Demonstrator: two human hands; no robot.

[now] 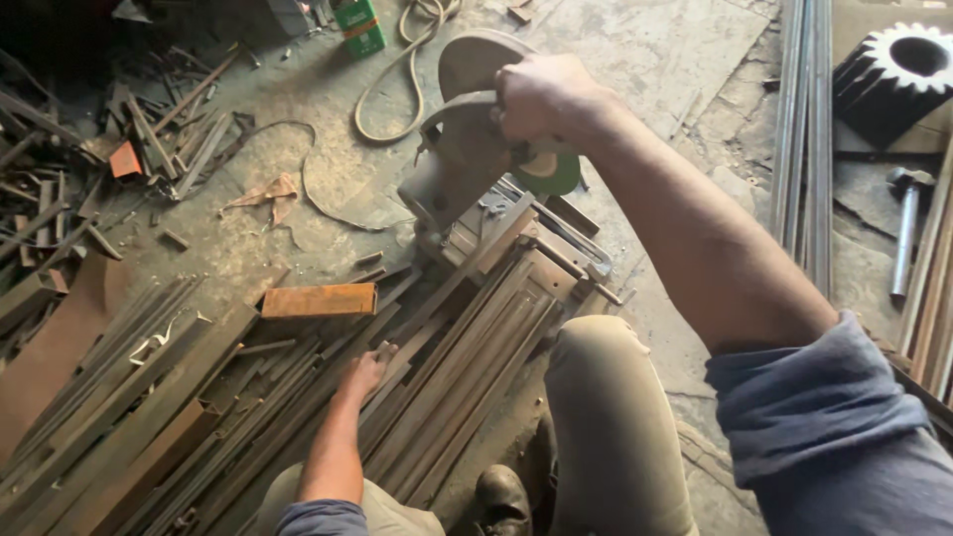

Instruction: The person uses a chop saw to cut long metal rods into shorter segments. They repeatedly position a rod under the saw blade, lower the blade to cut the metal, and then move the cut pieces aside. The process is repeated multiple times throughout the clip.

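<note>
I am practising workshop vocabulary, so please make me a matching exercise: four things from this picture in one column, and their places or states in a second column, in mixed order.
Things:
1. right hand
2. left hand
3. toothed gear
4. green box

Places or states:
A. top right corner, beside the long rods
B. resting on the flat metal strips
C. on the floor at the top edge, left of the coiled cord
D. closed on the handle of the chop saw

Pairs: 1-D, 2-B, 3-A, 4-C
</note>
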